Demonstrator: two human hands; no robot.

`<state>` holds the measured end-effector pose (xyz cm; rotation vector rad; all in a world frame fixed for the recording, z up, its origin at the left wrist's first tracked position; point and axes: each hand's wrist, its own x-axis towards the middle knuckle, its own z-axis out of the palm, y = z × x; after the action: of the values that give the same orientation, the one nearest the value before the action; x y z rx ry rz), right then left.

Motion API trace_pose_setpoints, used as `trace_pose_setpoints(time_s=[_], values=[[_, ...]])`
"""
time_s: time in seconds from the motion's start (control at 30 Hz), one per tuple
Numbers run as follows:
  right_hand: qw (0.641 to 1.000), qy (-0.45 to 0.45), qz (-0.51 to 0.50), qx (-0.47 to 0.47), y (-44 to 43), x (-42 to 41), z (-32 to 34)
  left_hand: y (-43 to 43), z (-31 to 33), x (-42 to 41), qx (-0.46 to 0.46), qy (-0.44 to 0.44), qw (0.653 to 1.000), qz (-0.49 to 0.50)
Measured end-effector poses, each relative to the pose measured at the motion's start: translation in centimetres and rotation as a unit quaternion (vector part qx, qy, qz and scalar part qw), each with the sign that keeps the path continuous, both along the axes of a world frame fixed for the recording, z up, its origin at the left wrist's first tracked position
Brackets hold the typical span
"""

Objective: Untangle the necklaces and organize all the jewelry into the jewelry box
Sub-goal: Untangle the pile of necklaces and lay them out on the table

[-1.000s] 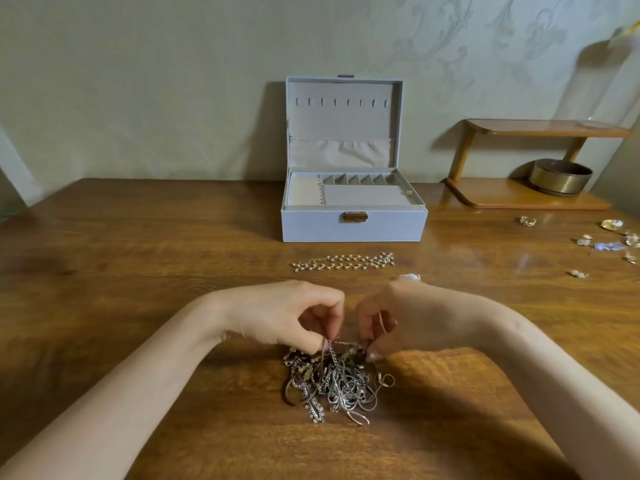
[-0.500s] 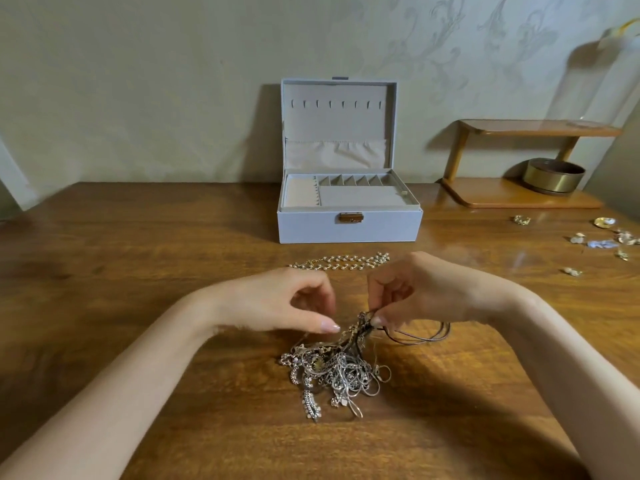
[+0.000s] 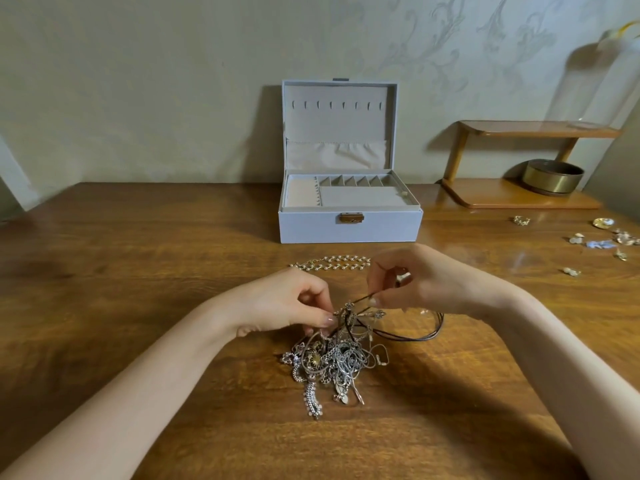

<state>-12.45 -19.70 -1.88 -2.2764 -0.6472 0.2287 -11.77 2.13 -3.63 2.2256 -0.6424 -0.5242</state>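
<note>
The tangle of necklaces [image 3: 332, 362] is found mid-table [image 3: 138, 271], its top pinched by the curled fingers of the left hand [image 3: 280, 306] at 10 o'clock. A strand drawn from it is pinched by the right hand [image 3: 426, 282] at 1 o'clock, with a dark cord [image 3: 433, 330] looped below. The open jewelry box [image 3: 349, 230] stands well apart at 12 o'clock, a pearl chain [image 3: 332, 263] laid between. Wide wood is seen at 9 and 6 o'clock; small loose pieces [image 3: 602, 242] are scattered at 2 o'clock near the right edge.

A pale wall [image 3: 138, 81] with faint scrollwork at 1 o'clock rises behind a glossy brown wooden table [image 3: 121, 271]. At 2 o'clock stands a small two-tier wooden shelf [image 3: 519, 128], a round brass tin [image 3: 552, 176] on its lower tier.
</note>
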Motion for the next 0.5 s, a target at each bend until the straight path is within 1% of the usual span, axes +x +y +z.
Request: trace_pose_setpoints(time_s=[0.1,0.2,0.33,0.43,0.5], values=[[1.0,0.026,-0.009,0.008,0.1,0.0,0.1,0.0,0.1,-0.2,0.042,-0.038,0.998,0.016],[0.998,0.036,-0.007,0.049,0.2,0.0,0.2,-0.5,0.3,-0.6,0.092,-0.128,0.987,0.023],[0.992,0.041,0.008,0.116,0.9,-0.3,0.0,-1.5,0.3,-1.4,0.1,-0.194,0.976,0.021],[0.992,0.033,0.025,0.123,1.3,-0.3,-0.2,-1.8,0.0,-1.6,0.104,-0.231,0.966,0.04],[0.991,0.051,0.056,0.11,1.0,-0.4,0.0,-1.7,-0.1,-1.4,0.095,-0.23,0.967,0.051]])
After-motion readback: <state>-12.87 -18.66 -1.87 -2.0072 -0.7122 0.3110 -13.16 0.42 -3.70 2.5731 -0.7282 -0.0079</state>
